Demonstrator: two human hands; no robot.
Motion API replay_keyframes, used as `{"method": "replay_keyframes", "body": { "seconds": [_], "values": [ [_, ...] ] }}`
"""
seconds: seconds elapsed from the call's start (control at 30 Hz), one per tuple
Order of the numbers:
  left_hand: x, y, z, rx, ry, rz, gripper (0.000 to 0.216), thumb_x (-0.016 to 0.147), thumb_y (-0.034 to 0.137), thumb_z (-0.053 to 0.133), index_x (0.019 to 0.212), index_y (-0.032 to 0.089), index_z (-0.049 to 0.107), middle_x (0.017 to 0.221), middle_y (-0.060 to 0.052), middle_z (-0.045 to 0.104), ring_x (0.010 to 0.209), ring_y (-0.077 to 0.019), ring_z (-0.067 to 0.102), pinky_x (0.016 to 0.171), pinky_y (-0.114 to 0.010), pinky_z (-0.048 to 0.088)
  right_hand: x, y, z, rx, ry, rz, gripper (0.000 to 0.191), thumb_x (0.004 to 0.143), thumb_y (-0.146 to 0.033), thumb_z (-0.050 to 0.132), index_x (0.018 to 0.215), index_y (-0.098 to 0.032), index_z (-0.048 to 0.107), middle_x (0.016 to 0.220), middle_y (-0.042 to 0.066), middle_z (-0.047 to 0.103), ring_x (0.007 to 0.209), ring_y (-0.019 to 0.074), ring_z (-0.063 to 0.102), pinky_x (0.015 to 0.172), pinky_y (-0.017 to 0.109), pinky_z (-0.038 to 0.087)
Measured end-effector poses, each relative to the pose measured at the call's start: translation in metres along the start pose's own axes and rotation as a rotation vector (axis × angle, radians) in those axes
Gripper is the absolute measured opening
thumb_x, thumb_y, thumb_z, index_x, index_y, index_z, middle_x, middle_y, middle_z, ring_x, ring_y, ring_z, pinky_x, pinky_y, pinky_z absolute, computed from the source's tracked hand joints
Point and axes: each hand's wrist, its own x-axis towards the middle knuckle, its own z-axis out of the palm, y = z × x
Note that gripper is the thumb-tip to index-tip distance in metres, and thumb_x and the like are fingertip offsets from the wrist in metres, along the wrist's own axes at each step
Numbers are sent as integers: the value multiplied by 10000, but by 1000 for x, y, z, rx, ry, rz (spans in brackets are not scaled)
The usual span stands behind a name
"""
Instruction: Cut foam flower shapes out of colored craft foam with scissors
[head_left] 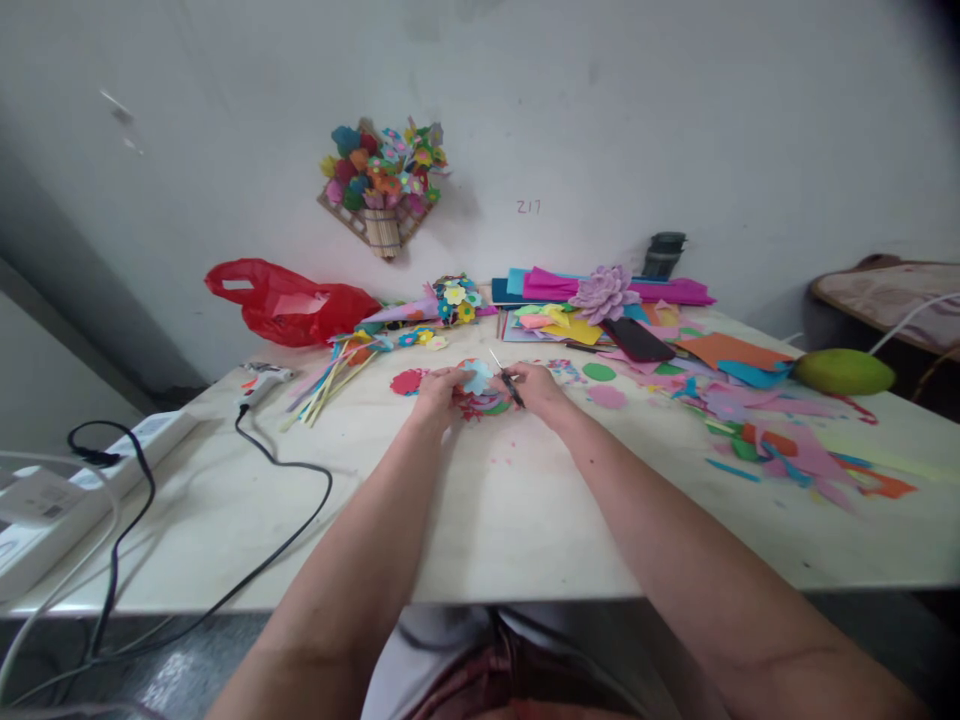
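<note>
The light blue scalloped piece [477,376] is held just above the desk [517,530], between the two hands, near the middle of the near-to-far span. The left hand [441,390] has it pinched by its left side, fingers closed on the edge; the right hand [536,388] is curled round the handles of the scissors [510,384]. From the right hand, the piece lies directly to the left, with the scissors in between. Their long axis slants, the tips pointing away from the person and a little left, the handles back toward the person and right, so the blades stand at the piece's right edge; at this small size I can't tell whether they touch it. Counting: one pair of scissors, one light blue piece held up, one red disc [408,382] just beside the left hand, and, to the right of the right hand, one green disc [599,372] and one pink disc [607,397]. Farther out are one phone [638,340], one large purple flower [604,294], one green-yellow fruit [844,371], one glue gun [262,380] and one red bag [292,305]. The cut scraps [806,455] at the right overlap too much to count.
</note>
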Motion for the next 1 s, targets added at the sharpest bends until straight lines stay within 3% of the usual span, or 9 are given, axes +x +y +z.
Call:
{"method": "replay_keyframes", "body": {
  "seconds": [0.37,0.7,0.9,1.0],
  "values": [
    [-1,-6,0,97,-191,-8,203,520,89,698,439,143,520,423,-14,509,396,-98,471,439,-234,413,-7,-22,-10,221,90,59,398,519,-253,798,846,-151,594,552,-36,580,489,101,540,468,210,409],
    [-3,-10,-1,280,-321,-73,146,509,154,743,509,126,599,466,-56,584,392,-135,526,399,-234,369,-11,-24,-9,272,-17,-33,388,493,-217,760,844,-163,605,593,-55,575,563,90,530,559,219,410],
    [-1,-11,-1,314,-339,-85,149,507,176,750,602,112,655,509,-51,618,406,-130,541,396,-221,373,-9,-19,-8,232,-2,-32,367,508,-199,726,854,-148,616,541,-62,550,513,86,493,509,214,374],
    [-1,-11,0,217,-308,-75,188,486,130,746,659,97,680,573,-56,655,468,-133,580,486,-235,455,-8,-19,-7,234,21,3,364,517,-188,715,864,-144,614,529,-65,545,494,90,503,490,215,379]
  ]
}}
